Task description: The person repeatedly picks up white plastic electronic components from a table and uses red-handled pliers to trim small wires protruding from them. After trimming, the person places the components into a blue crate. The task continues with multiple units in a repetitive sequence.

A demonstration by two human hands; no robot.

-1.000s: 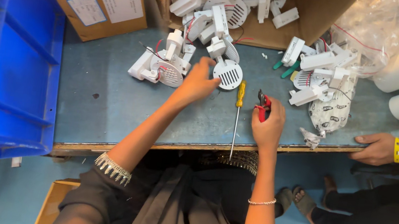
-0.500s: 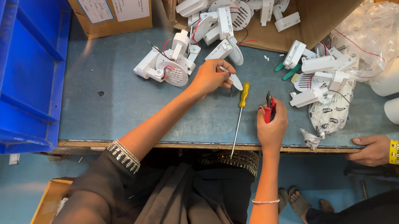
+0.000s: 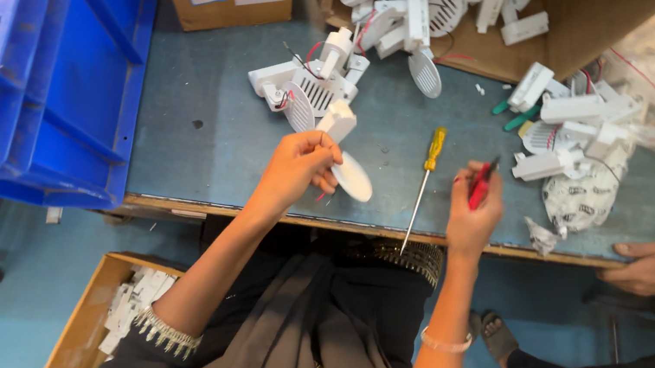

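The person's left hand [image 3: 299, 166] is closed around a small white plastic fan unit with a round grille [image 3: 347, 161], holding it just above the grey-blue worktable [image 3: 206, 121] near its front edge. A second ago that hand was stretched further out, resting on a round grille among the loose parts; half a second ago it had begun to lift a piece, and now it has drawn back toward the body with the unit in its grasp.

The right hand [image 3: 474, 207] is gripped around a small red-handled cutting tool [image 3: 481, 180], tips pointing up. It has stayed in nearly the same spot across the frames. Between the two hands lies a yellow-handled screwdriver [image 3: 424, 182], its shaft reaching past the table edge, unmoved.

Beyond the left hand sits a cluster of white fan parts with red wires [image 3: 307, 89]. An open cardboard box of the same parts [image 3: 426, 3] stands further back. A blue plastic crate [image 3: 59, 54] stands at the left. Another person's hand with a yellow wristband [image 3: 652, 266] rests on the table edge at the right, as before.
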